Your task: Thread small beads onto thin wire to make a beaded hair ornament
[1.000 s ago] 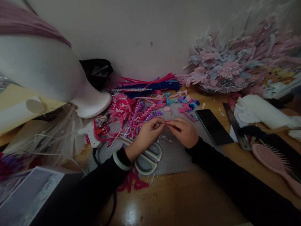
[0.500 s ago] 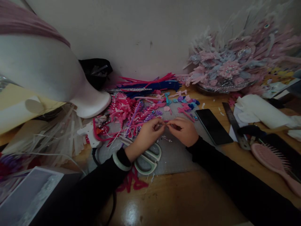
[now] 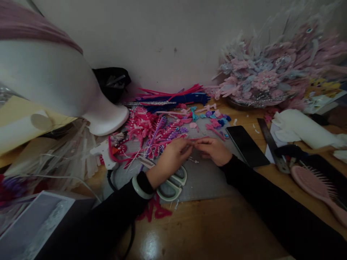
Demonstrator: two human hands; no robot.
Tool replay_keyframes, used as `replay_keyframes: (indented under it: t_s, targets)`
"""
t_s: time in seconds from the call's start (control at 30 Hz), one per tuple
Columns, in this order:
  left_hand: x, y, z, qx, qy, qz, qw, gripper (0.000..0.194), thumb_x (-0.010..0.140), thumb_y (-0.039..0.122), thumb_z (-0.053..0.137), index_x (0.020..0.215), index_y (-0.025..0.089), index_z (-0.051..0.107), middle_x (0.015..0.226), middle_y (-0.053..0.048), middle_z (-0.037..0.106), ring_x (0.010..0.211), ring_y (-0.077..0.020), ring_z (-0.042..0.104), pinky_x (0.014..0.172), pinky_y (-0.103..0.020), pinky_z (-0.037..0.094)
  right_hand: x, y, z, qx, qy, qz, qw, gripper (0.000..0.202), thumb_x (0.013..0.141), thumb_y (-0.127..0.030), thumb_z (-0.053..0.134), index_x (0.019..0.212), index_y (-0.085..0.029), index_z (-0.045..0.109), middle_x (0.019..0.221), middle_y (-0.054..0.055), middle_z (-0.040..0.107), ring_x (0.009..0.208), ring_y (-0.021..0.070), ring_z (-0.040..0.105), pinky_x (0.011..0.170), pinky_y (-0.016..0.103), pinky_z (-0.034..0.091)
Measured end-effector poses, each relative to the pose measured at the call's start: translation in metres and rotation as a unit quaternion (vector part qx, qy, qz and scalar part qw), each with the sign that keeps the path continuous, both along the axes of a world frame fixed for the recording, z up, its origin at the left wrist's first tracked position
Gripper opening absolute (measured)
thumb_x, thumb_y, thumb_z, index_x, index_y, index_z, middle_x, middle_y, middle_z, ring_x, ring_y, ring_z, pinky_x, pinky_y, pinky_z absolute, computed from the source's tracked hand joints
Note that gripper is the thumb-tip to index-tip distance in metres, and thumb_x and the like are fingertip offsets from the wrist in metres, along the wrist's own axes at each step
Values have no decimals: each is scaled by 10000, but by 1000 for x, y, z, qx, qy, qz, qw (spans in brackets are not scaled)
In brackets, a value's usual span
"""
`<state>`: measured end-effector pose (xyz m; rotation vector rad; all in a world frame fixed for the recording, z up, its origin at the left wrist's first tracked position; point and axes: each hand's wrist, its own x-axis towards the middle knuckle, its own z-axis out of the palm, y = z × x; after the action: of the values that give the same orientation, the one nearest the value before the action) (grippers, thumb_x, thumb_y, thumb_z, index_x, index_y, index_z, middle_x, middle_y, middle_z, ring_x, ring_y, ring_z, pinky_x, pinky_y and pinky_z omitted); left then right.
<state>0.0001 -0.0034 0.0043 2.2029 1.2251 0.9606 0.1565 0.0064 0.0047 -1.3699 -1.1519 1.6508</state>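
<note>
My left hand [image 3: 173,156] and my right hand [image 3: 213,150] meet fingertip to fingertip above the grey cutting mat [image 3: 208,182]. Both are closed in a pinch on a thin pink pipe cleaner [image 3: 197,139], mostly hidden by the fingers. Beneath my left wrist lie scissors [image 3: 173,191] with pale green handles, blades partly covered. Just behind my hands is a pile of pink fuzzy beaded sprigs [image 3: 139,124]. A small beaded sprig [image 3: 193,160] rests on the mat below the fingertips. White thread [image 3: 130,156] loops to the left.
A white glue gun [image 3: 104,153] and a mannequin head [image 3: 67,83] stand left. Pink and blue pipe cleaners [image 3: 179,98] lie by the wall. On the right are a phone [image 3: 247,146], a metal ruler [image 3: 272,144], a pink hairbrush [image 3: 311,182] and a large flowered headpiece [image 3: 265,77].
My right hand has shifted slightly right and down, and its fingers have changed their pinch. My left hand has turned, its back now more toward me. The view has shifted slightly.
</note>
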Motion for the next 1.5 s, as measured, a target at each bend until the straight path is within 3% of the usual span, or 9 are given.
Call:
replay_keyframes:
  t_s: [0.17,0.37,0.47,0.6,0.7,0.83,1.0,1.17,1.5]
  targets:
    - [1,1,-1,-27,-28,41,998,151,733,191,490,801,148,617,627,11,560,552,-78,447,544,-193,355,0,2,3,-70,154,4,986,158,633,-73,483,708,-145,603,540,-33,503,424,40,393,398,171,320]
    - [1,2,-2,-54,-56,48,996,144,731,190,475,782,142,601,630,13,551,543,-71,429,544,-191,356,1,4,3,-101,178,-33,978,207,689,-5,427,719,-154,568,704,36,637,601,78,579,548,191,465]
    - [1,2,-3,-61,-66,53,995,141,730,194,478,781,144,599,620,18,539,538,-69,419,534,-187,347,1,3,-1,-85,120,-6,989,91,762,-173,471,732,-150,554,590,21,612,420,68,510,373,172,381]
    - [1,2,-3,-71,-78,50,993,140,734,206,477,770,144,597,577,31,498,517,-64,391,510,-181,325,0,1,-3,-39,62,6,997,227,717,-342,543,652,-125,557,390,-64,416,284,26,307,285,159,149]
    - [1,2,-3,-78,-85,50,992,148,742,227,478,769,144,597,527,48,427,486,-59,350,481,-179,295,-3,-1,3,-37,94,-19,995,211,663,-324,589,644,-114,570,423,-95,320,324,8,276,333,159,141]
    - [1,3,-3,-91,-88,50,991,161,748,259,488,779,141,593,502,60,364,468,-58,330,461,-179,275,-6,-3,13,-87,124,-54,987,112,674,-178,498,694,-112,587,494,-68,365,378,19,310,364,170,180]
    - [1,2,-5,-87,-89,45,991,158,761,257,470,780,145,581,523,53,388,479,-61,341,465,-178,286,-5,-3,10,-116,134,-2,984,184,613,-89,453,747,-120,575,513,-28,468,403,55,374,380,193,259]
    - [1,2,-5,-81,-84,41,992,153,758,256,476,770,149,584,544,42,428,496,-65,363,475,-179,301,-3,-3,3,-124,145,-14,981,96,622,-137,438,620,-138,534,488,-46,396,360,26,272,330,160,121]
    - [1,2,-3,-77,-77,32,994,162,760,242,476,802,151,603,542,41,443,502,-66,389,486,-180,315,-3,-4,7,-75,139,18,987,149,628,-267,619,661,-126,585,465,-88,297,392,15,225,361,166,103]
